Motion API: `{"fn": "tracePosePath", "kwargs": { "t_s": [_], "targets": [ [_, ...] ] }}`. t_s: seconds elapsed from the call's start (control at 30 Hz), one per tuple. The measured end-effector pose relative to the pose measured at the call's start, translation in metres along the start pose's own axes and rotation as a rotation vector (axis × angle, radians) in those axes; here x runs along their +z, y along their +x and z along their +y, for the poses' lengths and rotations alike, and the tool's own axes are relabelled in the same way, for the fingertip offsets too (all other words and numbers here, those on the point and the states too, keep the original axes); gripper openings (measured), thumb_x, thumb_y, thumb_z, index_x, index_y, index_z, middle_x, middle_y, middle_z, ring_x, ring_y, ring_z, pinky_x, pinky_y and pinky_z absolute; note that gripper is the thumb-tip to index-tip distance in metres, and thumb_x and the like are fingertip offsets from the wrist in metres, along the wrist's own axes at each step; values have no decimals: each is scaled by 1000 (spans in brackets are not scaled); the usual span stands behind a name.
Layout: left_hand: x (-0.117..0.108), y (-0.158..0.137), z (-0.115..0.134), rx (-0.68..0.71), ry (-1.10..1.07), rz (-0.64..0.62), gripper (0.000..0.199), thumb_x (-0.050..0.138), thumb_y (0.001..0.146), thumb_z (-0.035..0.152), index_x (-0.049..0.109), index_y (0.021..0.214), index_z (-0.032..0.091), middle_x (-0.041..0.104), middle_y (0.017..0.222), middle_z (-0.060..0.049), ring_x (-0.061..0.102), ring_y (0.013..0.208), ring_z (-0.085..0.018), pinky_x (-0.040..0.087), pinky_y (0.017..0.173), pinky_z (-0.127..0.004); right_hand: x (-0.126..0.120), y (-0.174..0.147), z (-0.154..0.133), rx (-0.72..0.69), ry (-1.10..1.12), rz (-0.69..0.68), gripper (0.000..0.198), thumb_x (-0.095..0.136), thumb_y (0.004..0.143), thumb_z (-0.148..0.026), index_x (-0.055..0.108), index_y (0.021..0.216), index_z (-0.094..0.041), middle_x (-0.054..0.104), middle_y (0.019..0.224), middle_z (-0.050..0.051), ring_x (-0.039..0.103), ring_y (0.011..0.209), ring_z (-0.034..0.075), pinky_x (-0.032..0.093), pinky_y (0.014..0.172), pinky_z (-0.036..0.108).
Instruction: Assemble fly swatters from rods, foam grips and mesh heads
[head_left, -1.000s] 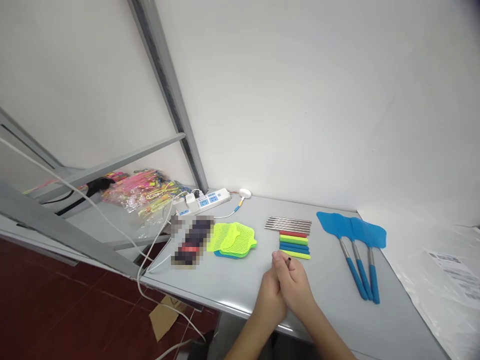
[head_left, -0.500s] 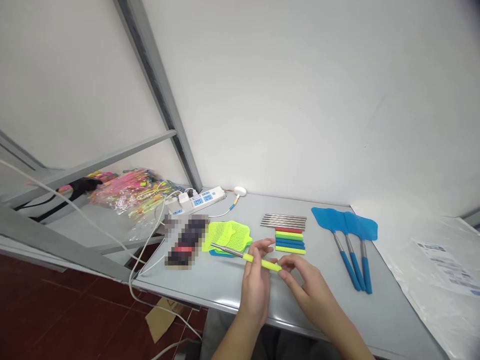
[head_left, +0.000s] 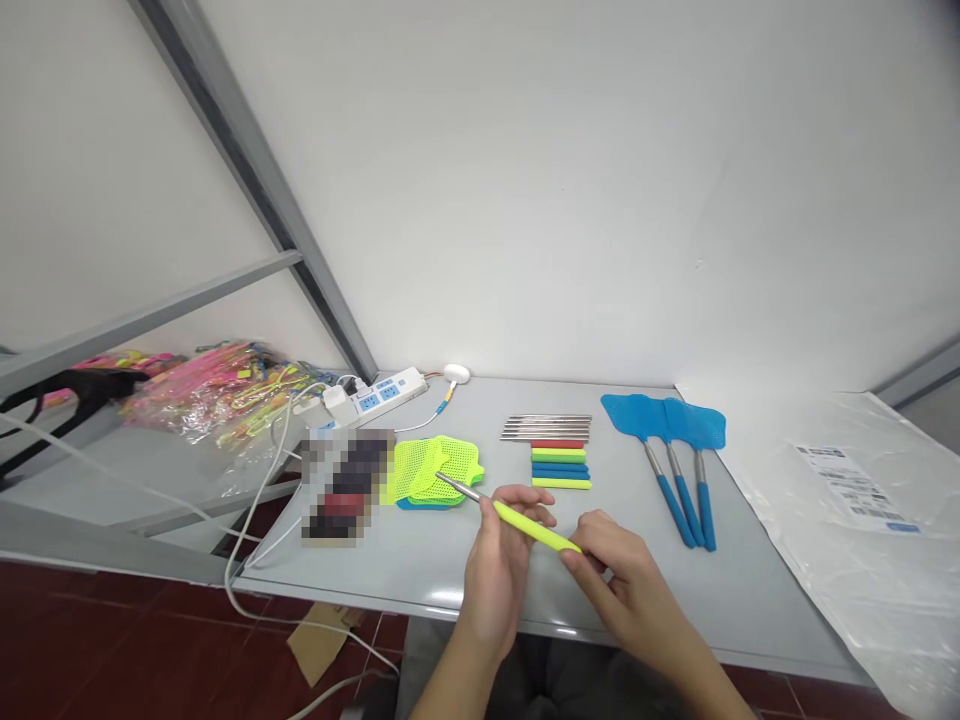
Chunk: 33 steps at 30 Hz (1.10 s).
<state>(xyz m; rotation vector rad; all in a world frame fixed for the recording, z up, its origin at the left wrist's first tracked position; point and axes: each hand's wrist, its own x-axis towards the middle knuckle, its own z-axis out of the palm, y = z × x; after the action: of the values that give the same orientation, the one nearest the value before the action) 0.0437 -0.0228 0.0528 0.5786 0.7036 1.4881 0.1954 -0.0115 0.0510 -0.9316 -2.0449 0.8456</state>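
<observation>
A metal rod point(head_left: 459, 487) with a bright yellow grip sleeve point(head_left: 534, 525) slants across in front of me. My left hand point(head_left: 501, 565) holds it near where metal meets sleeve, thumb against it and the other fingers loosely curled. With thumb and fingers pinched, my right hand point(head_left: 616, 565) grips the sleeve's lower right end. Beyond my hands lie loose grip sleeves point(head_left: 559, 469) in red, yellow, green and blue, beside a row of several bare metal rods point(head_left: 546, 428). Yellow perforated fly swatter heads point(head_left: 439, 468) are stacked to the left, a blue one partly showing underneath.
Three blue fly swatters point(head_left: 679, 480) lie fanned out on the right, near white plastic sheeting point(head_left: 832, 500). A power strip point(head_left: 386, 397) with cables stands at the back left, by a blurred-out item point(head_left: 349, 487). Bagged colourful goods point(head_left: 232, 385) sit beyond the frame post.
The view has shifted, so the table's things sit further left. More of the yellow sleeve shows between my hands, and my right hand's grip has moved out along its end.
</observation>
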Motion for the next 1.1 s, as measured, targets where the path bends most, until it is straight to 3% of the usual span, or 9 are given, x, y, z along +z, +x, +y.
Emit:
{"fn": "tracePosePath", "kwargs": {
  "t_s": [0.17,0.3,0.47,0.53,0.6,0.7,0.83,0.93,1.1],
  "targets": [
    [-17,0,2,64,145,75,32,42,99,41,65,91,20,61,92,-5,53,95,-18,42,83,-27,-7,-10,11,91,43,-19,31,42,100,-31,43,70,-21,44,66,-2,44,65,14,32,60,27],
    [-18,-2,-3,60,314,131,32,47,97,41,68,88,19,64,92,-5,53,91,-19,42,84,-29,-5,-8,9,184,-17,-96,23,40,100,-34,55,87,-23,57,80,1,52,78,18,39,71,30],
    [-19,-2,0,-6,714,-23,37,43,97,43,71,105,20,68,102,-7,57,85,-20,45,82,-31,12,0,2,285,14,-151,22,38,100,-36,56,101,-24,64,92,4,59,82,19,45,74,30],
    [-30,3,12,99,873,-46,36,42,98,41,70,110,22,68,107,-7,59,91,-22,45,85,-34,18,0,5,308,46,-120,26,35,101,-37,56,105,-23,65,94,5,62,83,19,47,74,29],
    [-51,11,27,318,1103,0,30,47,96,36,70,111,23,66,113,-9,56,106,-26,40,97,-39,21,-2,14,340,32,-61,29,34,100,-40,56,107,-22,67,96,6,63,83,20,48,73,29],
    [-91,24,51,526,1496,272,32,51,93,31,62,122,22,63,121,-11,49,119,-30,34,104,-48,22,-10,32,403,-8,27,33,38,98,-46,57,110,-22,68,101,8,65,84,22,50,71,29],
    [-124,34,68,346,1841,380,45,47,92,24,48,137,19,53,139,-13,36,134,-35,30,102,-56,22,-20,52,495,-31,89,39,41,95,-52,59,113,-22,70,107,9,66,87,23,52,72,29],
    [-125,33,71,249,1918,347,45,46,89,20,49,134,23,57,136,-11,39,133,-34,31,99,-56,21,-21,62,535,-36,40,43,44,92,-56,60,112,-22,70,111,10,67,91,24,54,71,27],
    [-116,22,70,273,1952,282,42,48,88,18,53,128,28,61,132,-8,46,127,-31,24,103,-58,19,-17,70,561,-49,-15,47,47,89,-61,62,109,-22,71,110,11,69,91,25,55,68,26]
  ]
}}
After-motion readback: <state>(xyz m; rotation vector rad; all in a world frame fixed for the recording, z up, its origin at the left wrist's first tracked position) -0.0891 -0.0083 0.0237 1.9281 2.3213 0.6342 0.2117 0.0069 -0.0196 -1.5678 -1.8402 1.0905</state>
